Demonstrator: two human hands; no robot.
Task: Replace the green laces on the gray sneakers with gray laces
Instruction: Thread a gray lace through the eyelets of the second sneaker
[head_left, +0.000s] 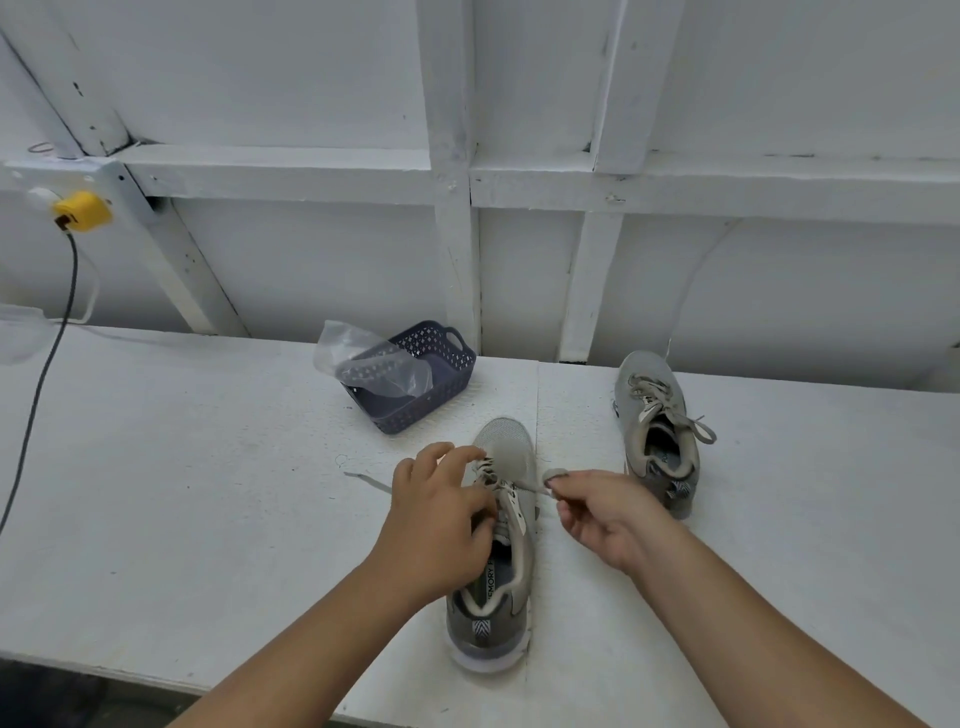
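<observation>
At far left a yellow plug (82, 210) sits on the wall frame, its dark cable (39, 384) hanging down past the white table (208, 467). Further right, a dark perforated basket (423, 387) stands on the table near the wall, with a clear plastic bag (363, 358) draped over its left side. A loose lace end (366, 480) lies flat on the table just left of my left hand (436, 512). My left hand rests on the eyelet area of the near gray sneaker (496, 551), fingers curled over the lacing; whether they pinch the lace I cannot tell. The near sneaker lies toe away from me, heel toward the table edge. The gray lace (524, 487) runs out rightward from the eyelets to my right hand (605, 512), where thumb and forefinger are closed together on its end, just beside the shoe's right flank. The second gray sneaker (657, 431) stands well apart to the right, toe toward the wall, already laced, with lace ends loose over its right side.
</observation>
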